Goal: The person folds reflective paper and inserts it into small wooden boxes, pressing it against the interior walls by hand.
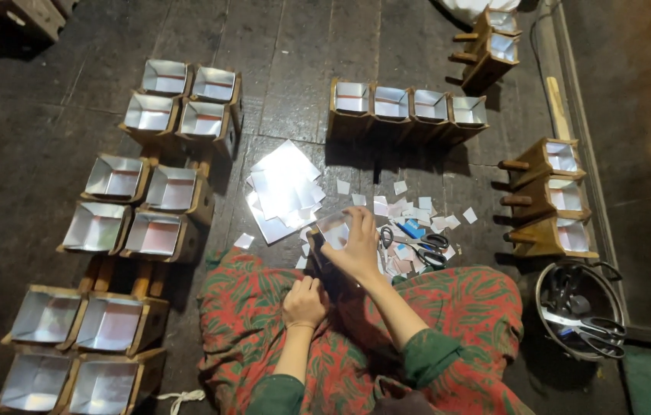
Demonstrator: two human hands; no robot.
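Dark plank floor (48, 161), dim light, person seated near the bottom edge in red-green patterned cloth. Work in hand looks like lining small wooden boxes with silver foil. Right hand (356, 247) spread over the top of a foil-lined box (331, 230) held just above the lap, fingers pressing the lining down; left hand (304, 301) curled tight at the box's lower side, what it grips is hidden. Well along, I'd judge: lined boxes (152, 165) sit in clusters down the left, a row of four (410, 106) at the far middle, more on handles at the right (552, 196). No unlined box in view. Remaining stock: a stack of foil sheets (283, 192) just beyond the held box, offcuts (417, 211) scattered to its right, scissors (417, 244) among them. Metal pot (544, 307) with more scissors, near right.
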